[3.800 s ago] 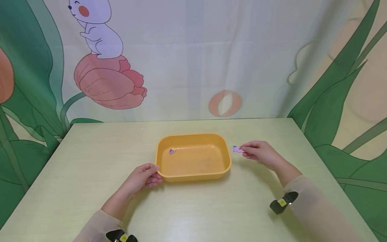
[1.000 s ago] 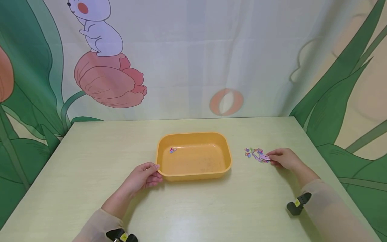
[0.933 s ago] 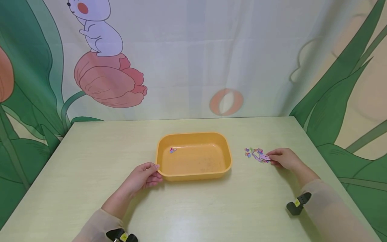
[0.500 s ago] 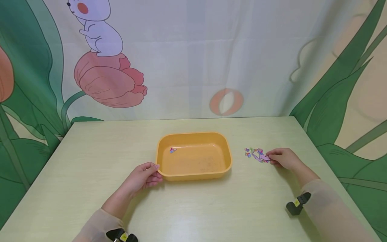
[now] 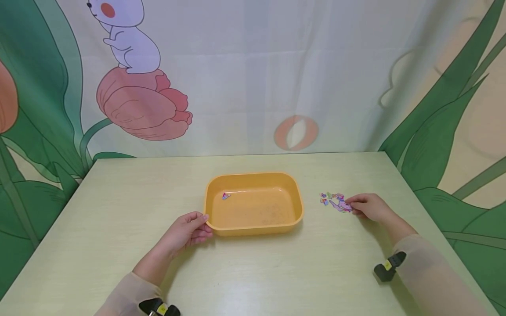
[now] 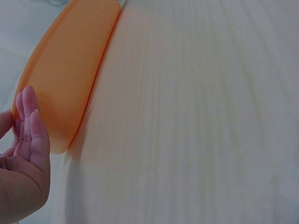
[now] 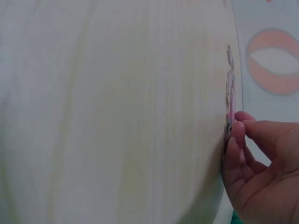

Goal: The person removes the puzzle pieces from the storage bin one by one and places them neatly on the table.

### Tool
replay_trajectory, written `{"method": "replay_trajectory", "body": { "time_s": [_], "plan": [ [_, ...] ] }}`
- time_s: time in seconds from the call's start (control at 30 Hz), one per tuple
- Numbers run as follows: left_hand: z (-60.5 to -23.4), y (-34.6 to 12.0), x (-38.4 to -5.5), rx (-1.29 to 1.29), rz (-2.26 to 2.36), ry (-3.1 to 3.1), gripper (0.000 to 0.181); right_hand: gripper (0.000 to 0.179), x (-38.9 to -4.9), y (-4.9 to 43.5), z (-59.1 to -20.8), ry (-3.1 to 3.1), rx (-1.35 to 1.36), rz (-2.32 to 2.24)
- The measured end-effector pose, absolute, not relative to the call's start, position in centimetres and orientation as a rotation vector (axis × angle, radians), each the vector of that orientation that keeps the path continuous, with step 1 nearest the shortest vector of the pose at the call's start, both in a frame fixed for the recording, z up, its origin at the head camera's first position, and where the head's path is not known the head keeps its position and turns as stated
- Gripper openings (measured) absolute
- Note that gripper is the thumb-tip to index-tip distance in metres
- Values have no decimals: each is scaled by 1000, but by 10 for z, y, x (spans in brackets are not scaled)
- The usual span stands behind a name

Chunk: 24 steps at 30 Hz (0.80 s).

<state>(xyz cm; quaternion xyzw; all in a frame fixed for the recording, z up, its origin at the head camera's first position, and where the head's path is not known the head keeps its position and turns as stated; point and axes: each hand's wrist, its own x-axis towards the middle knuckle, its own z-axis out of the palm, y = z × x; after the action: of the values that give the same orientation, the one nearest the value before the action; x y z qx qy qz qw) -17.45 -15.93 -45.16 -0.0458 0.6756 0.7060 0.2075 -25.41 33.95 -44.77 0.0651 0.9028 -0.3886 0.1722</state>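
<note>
A yellow plastic tray point(image 5: 253, 231) stands on the table, and my left hand point(image 5: 186, 233) grips its near left corner, thumb at the rim and fingers along the outer wall. In the left wrist view, the fingers point(image 6: 35, 135) lie against the tray's side point(image 6: 70, 74). To the right of the tray, several small flat colourful cutouts point(image 5: 332, 199) lie in a loose cluster. My right hand point(image 5: 369, 207) is at the cluster's right end, thumb and forefinger pinching a pink-purple fish-shaped cutout point(image 5: 345, 206). In the right wrist view, the cutouts point(image 7: 231, 95) show edge-on beyond the fingertips.
One small colourful cutout point(image 5: 225, 196) lies inside the tray, towards its left side. The pale wooden table point(image 5: 261, 276) reaches back to a printed curtain point(image 5: 221, 79). Black cameras are strapped to both sleeves, the right one point(image 5: 389, 267) low over the table.
My right hand has moved right, from beside the tray to the cutouts, carrying the pink-purple fish cutout. Lately it has shifted only slightly left. The left hand and tray have stayed put.
</note>
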Motion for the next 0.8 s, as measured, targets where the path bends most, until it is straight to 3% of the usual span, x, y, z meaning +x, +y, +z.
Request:
{"method": "replay_trajectory", "body": {
  "time_s": [0.8],
  "plan": [
    [-450,-160,-174,-119,1965,1885,20,36,-254,328,-430,2546,39,-1229]
  ]
}}
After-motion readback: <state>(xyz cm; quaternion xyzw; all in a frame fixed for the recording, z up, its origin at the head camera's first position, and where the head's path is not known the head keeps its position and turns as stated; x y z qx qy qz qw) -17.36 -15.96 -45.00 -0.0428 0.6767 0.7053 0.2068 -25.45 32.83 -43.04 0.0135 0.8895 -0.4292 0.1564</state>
